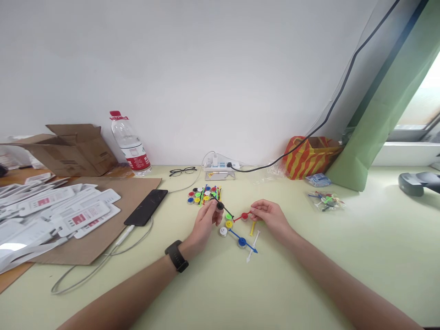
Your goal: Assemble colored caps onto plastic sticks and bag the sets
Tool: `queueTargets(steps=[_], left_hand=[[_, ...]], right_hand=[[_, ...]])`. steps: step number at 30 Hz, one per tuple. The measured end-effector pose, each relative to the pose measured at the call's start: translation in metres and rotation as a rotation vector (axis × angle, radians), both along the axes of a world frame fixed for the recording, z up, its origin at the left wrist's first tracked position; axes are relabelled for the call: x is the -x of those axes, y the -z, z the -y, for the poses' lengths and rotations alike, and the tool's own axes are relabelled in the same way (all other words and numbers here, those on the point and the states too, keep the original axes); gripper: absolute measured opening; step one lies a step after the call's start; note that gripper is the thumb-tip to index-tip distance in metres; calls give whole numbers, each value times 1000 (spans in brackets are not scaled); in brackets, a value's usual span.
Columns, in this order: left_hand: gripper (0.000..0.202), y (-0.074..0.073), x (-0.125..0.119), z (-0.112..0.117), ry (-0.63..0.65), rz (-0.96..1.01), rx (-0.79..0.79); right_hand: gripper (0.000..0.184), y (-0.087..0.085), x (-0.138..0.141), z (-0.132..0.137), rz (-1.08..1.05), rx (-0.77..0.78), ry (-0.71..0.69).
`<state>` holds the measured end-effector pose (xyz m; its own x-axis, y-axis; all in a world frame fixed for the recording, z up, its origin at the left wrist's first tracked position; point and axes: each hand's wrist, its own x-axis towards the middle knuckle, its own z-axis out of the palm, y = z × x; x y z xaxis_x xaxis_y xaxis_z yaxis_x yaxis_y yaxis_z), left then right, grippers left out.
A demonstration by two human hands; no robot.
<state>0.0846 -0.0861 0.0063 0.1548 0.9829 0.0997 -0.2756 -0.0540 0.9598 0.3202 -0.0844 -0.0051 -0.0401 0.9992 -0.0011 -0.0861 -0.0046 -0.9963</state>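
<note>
Below centre, black spinner (220, 206) gripped by left hand (204, 221), red spinner (244, 216) pinched by right hand (272, 217); at right, coloured pieces (328, 200) held in clear bag (319, 205).

Cardboard box (80, 156) at 10 o'clock, bottle (132, 145) at 11, phone (146, 207) nearer at 11, power strip (220, 164) at 12, striped bag (302, 166) at 1, grey handheld device (410, 184) at 2.
</note>
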Motion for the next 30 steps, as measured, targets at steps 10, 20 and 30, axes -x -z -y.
queueTargets(steps=[10, 20, 30], left_hand=[[41, 1, 0, 0, 7, -9, 0], [38, -1, -1, 1, 20, -19, -11], [38, -1, -1, 1, 24, -19, -12]], right_hand=[[26, 3, 0, -1, 76, 25, 26], [21, 9, -2, -4, 561, -303, -59], [41, -8, -1, 15, 1325, -560, -191]])
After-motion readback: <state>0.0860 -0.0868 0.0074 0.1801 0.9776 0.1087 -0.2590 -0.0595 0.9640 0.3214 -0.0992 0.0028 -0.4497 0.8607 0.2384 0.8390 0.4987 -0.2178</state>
